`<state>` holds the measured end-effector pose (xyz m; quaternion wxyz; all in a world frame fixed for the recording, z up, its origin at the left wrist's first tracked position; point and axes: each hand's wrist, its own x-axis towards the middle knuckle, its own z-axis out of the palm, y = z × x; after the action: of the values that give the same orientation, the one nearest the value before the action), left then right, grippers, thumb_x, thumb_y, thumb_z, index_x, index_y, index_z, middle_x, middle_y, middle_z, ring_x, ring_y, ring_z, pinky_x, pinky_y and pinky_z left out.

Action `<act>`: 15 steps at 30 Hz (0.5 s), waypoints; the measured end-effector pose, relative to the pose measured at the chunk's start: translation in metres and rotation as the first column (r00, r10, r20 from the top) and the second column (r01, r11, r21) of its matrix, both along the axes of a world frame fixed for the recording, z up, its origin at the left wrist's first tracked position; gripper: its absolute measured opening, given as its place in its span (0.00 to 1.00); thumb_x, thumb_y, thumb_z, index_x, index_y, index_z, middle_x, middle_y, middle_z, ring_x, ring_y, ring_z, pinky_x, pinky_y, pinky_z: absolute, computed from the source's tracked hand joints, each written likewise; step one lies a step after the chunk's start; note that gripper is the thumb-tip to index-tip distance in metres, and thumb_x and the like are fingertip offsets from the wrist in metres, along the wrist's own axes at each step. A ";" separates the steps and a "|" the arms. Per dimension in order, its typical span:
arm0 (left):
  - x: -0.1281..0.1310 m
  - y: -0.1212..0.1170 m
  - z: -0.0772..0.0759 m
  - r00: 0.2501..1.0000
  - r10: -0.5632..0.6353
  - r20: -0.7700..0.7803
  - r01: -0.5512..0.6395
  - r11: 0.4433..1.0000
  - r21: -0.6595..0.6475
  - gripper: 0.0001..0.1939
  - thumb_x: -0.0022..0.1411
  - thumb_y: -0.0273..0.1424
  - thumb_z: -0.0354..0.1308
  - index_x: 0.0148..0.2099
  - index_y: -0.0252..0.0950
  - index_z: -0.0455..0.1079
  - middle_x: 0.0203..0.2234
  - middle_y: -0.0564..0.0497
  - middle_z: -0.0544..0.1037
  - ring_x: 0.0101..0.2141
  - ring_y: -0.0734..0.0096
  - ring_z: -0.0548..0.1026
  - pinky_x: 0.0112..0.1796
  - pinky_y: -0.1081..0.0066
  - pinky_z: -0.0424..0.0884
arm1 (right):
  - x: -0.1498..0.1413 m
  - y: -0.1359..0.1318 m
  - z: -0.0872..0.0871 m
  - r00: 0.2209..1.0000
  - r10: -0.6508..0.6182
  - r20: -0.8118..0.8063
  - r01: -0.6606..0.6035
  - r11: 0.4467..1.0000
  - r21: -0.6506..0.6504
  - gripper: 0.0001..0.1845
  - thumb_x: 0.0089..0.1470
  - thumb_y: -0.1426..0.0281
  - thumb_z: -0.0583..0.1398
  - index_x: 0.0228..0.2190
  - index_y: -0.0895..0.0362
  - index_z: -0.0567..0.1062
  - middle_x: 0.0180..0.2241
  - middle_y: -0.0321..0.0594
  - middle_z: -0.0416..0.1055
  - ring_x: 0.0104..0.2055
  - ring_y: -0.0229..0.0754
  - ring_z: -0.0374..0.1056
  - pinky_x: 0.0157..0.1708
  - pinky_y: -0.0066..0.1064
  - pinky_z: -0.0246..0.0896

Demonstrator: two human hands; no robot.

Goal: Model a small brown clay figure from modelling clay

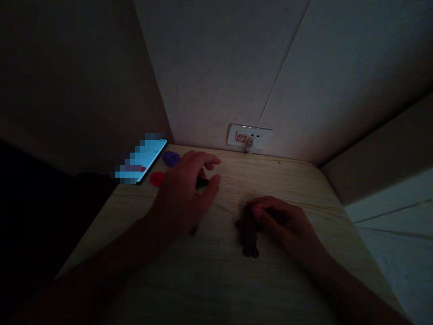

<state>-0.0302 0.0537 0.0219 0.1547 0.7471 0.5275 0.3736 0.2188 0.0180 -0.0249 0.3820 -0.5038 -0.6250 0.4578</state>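
Note:
In dim light my left hand (189, 189) hovers over a light wooden table (216, 280), fingers curved and apart, with a small dark piece (202, 183) lying between thumb and forefinger. My right hand (280, 221) rests on the table with fingers closed on the top of a small dark figure-shaped object (249, 237), which lies flat. A purple piece (171, 158) and a red piece (156, 179) lie just left of my left hand.
A lit phone (142, 162) lies at the table's far left edge. A wall socket (249, 136) with a plug sits on the back wall. Walls close in at the back and left; a pale surface lies to the right.

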 end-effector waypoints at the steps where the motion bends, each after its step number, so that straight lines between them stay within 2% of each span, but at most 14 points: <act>1: -0.008 0.008 0.002 0.997 0.038 -0.074 -0.039 0.999 -0.012 0.12 0.66 0.29 0.57 0.51 0.37 0.73 0.45 0.44 0.78 0.41 0.61 0.76 0.46 0.59 0.74 | 0.000 0.001 -0.001 1.000 -0.007 0.023 0.007 1.000 0.015 0.12 0.62 0.58 0.66 0.38 0.54 0.85 0.41 0.45 0.84 0.41 0.46 0.80 0.42 0.37 0.76; 2: -0.016 0.015 0.003 0.989 0.063 -0.131 -0.067 0.997 -0.030 0.12 0.66 0.29 0.57 0.51 0.37 0.74 0.47 0.43 0.78 0.43 0.57 0.76 0.47 0.57 0.74 | 0.000 0.001 -0.002 0.999 -0.014 0.046 0.013 1.000 0.029 0.13 0.62 0.58 0.66 0.39 0.54 0.85 0.41 0.45 0.84 0.41 0.47 0.80 0.43 0.38 0.76; 5: -0.034 0.028 0.001 0.966 0.041 -0.256 -0.078 0.988 -0.137 0.16 0.65 0.32 0.57 0.53 0.34 0.75 0.51 0.38 0.78 0.51 0.50 0.77 0.53 0.53 0.73 | 0.000 0.002 -0.003 0.994 -0.020 0.104 0.014 0.998 0.060 0.14 0.62 0.56 0.65 0.39 0.53 0.85 0.41 0.45 0.85 0.41 0.48 0.81 0.44 0.40 0.76; 9: -0.045 0.032 -0.012 0.927 -0.071 -0.368 -0.016 0.974 -0.228 0.24 0.63 0.42 0.61 0.57 0.34 0.75 0.53 0.36 0.79 0.55 0.44 0.76 0.56 0.50 0.70 | 0.000 0.001 -0.004 0.992 -0.015 0.128 0.004 0.996 0.084 0.14 0.62 0.57 0.66 0.39 0.52 0.85 0.44 0.46 0.85 0.46 0.52 0.81 0.47 0.43 0.76; 12: -0.048 0.032 -0.023 0.908 -0.120 -0.401 0.026 0.972 -0.232 0.22 0.64 0.41 0.61 0.56 0.35 0.76 0.51 0.38 0.81 0.54 0.42 0.76 0.56 0.49 0.69 | 0.000 0.001 -0.005 0.996 -0.049 0.079 0.043 0.996 0.074 0.13 0.60 0.57 0.67 0.38 0.52 0.85 0.48 0.46 0.84 0.48 0.52 0.81 0.48 0.42 0.76; 15: -0.047 0.032 -0.025 0.899 -0.128 -0.418 0.036 0.975 -0.220 0.18 0.66 0.37 0.60 0.54 0.35 0.77 0.49 0.38 0.82 0.53 0.42 0.76 0.55 0.47 0.70 | 0.002 0.001 -0.005 0.993 -0.102 0.062 0.098 0.993 0.057 0.13 0.60 0.56 0.67 0.36 0.53 0.85 0.49 0.46 0.83 0.44 0.49 0.81 0.42 0.39 0.76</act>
<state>-0.0777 0.0859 -0.0034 0.1269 0.8126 0.5523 0.1361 0.2204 0.0193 -0.0297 0.3974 -0.5387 -0.6233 0.4043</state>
